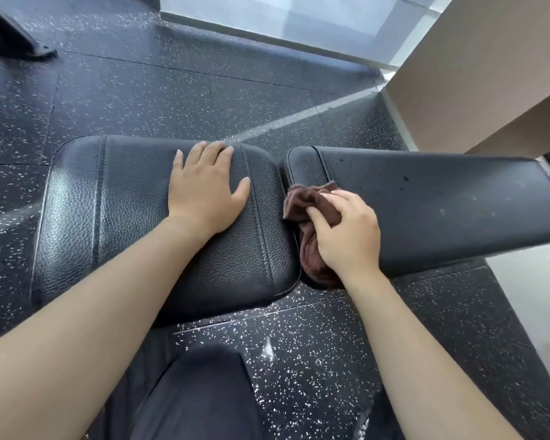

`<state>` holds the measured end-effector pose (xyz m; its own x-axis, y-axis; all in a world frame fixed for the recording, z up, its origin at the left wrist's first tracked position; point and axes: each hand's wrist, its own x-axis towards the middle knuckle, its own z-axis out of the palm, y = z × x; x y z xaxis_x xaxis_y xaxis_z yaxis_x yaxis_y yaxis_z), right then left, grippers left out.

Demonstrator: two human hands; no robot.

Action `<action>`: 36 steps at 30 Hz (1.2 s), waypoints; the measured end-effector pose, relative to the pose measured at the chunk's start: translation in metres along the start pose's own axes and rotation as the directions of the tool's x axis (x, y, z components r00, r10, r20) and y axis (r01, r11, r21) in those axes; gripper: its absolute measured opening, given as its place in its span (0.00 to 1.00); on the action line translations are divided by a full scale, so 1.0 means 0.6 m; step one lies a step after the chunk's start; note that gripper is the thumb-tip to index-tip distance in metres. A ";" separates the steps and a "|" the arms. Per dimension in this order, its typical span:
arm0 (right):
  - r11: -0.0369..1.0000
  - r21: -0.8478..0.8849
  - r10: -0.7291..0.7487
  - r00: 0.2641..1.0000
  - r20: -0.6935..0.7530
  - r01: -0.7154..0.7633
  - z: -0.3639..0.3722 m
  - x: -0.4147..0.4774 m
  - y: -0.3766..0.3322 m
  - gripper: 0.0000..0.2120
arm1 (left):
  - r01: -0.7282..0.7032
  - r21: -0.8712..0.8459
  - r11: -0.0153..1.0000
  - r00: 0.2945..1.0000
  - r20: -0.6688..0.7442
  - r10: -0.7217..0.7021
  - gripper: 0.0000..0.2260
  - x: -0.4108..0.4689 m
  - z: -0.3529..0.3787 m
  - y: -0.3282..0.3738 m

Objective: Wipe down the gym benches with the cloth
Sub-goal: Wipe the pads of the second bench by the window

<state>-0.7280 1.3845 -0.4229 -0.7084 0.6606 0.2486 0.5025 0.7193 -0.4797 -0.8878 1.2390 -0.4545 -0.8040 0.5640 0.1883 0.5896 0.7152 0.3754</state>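
Right now the brown cloth (pixel 311 223) is bunched at the gap between the two pads of the black bench, its tail hanging into the gap, with the seat pad (pixel 134 217) on one side and the long back pad (pixel 442 201) on the other. My right hand (pixel 346 233) grips it, fingers curled over the wad, pressing it onto the back pad's rounded end just beside the gap. My left hand (pixel 207 182) lies flat and open on the seat pad, fingers spread, bracing near the pad's far edge.

I judge the risks to be small: the loose tail could snag in the gap or slip from my grip and drop to the speckled floor (pixel 299 344), and a wad this tight may skip the dark specks further along the back pad.
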 end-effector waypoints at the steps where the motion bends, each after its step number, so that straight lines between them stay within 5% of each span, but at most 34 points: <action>1: 1.000 -0.009 0.005 1.000 0.009 -0.005 0.004 0.017 -0.002 0.12 | -0.002 0.002 1.000 1.000 -0.007 0.002 0.27 0.000 0.000 0.001; 8: 0.998 0.056 0.007 0.993 0.119 -0.014 0.001 0.087 0.003 0.14 | -0.007 0.064 0.998 1.000 0.028 0.005 0.24 -0.006 -0.012 0.020; 16: 0.996 0.085 -0.002 0.998 0.067 -0.004 -0.020 0.089 0.079 0.12 | 0.131 0.069 0.989 0.989 0.059 -0.135 0.23 -0.012 0.038 0.144; 22: 0.987 0.113 -0.141 0.960 0.242 0.117 -0.005 0.204 0.086 0.15 | 0.186 0.168 0.968 0.982 -0.007 -0.188 0.26 -0.015 0.052 0.145; 29: 0.928 0.221 -0.356 0.889 0.287 0.301 -0.080 0.069 0.172 0.13 | 0.310 0.187 0.932 0.950 -0.013 -0.313 0.27 -0.037 0.059 0.186; 36: 0.967 0.146 -0.243 0.933 0.267 0.210 -0.028 0.176 0.133 0.14 | 0.304 0.148 0.941 0.952 -0.089 -0.293 0.23 -0.033 0.058 0.183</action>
<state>-0.7541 1.5154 -0.4206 -0.9150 0.3840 0.1240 0.2644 0.8027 -0.5346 -0.8048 1.3207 -0.4486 -0.9450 0.2905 0.1506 0.3223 0.9056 0.2757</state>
